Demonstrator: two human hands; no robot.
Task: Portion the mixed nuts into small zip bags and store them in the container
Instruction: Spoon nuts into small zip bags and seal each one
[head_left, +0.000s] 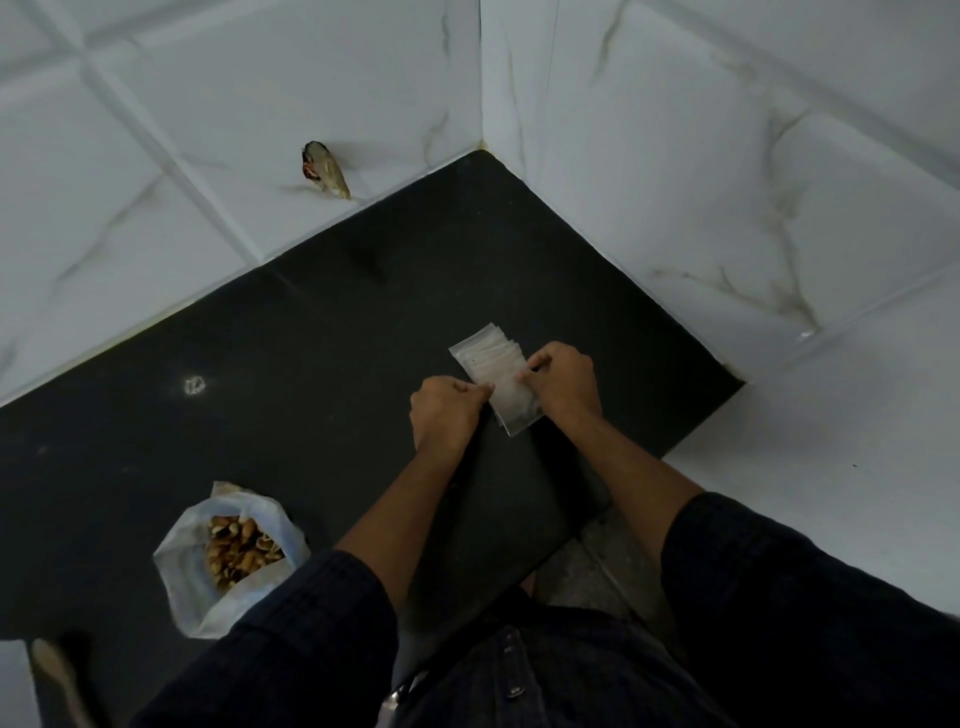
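Observation:
A stack of small clear zip bags (488, 356) lies on the black countertop (322, 332), fanned out toward the far corner. My left hand (447, 410) pinches the left edge of the nearest bag, and my right hand (563, 379) pinches its right edge. That bag (514, 410) stretches between my two hands and looks empty. An open plastic bag of mixed nuts (236, 551) stands at the near left of the counter, well apart from both hands. No container shows in the head view.
White marble-look tiled walls (675, 156) close the counter at the back and right, meeting in a corner. A hole in the left wall (322, 169) has something sticking out. A small bright glare spot (195, 385) marks the counter. The counter's front edge runs near my body.

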